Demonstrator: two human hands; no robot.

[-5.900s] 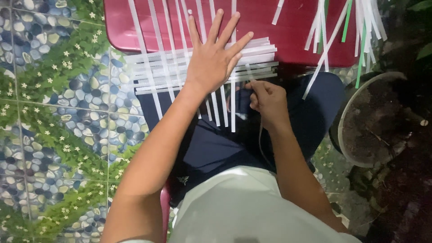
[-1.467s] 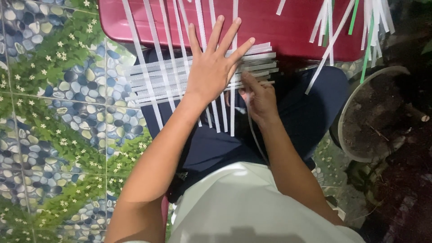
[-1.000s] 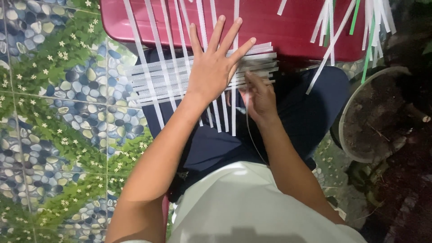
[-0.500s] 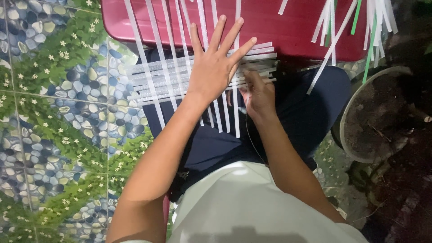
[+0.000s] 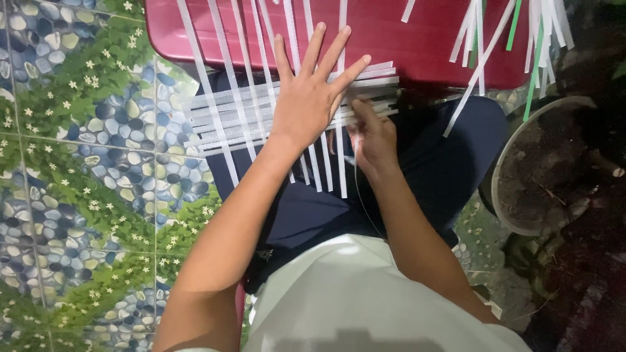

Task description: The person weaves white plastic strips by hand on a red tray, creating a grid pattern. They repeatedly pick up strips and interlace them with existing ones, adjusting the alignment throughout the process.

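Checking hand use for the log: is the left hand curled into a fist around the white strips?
No: the left hand lies flat with fingers spread, pressing on the woven white strips.

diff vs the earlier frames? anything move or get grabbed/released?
Very little. The right hand has crept slightly up along the woven white plastic strips, its fingers working at the mat's right edge. The left hand stays spread flat on the weave, pinning it. Nothing was picked up or let go. The dark red plastic stool, the loose white and green strips and the round grey pot are unchanged.
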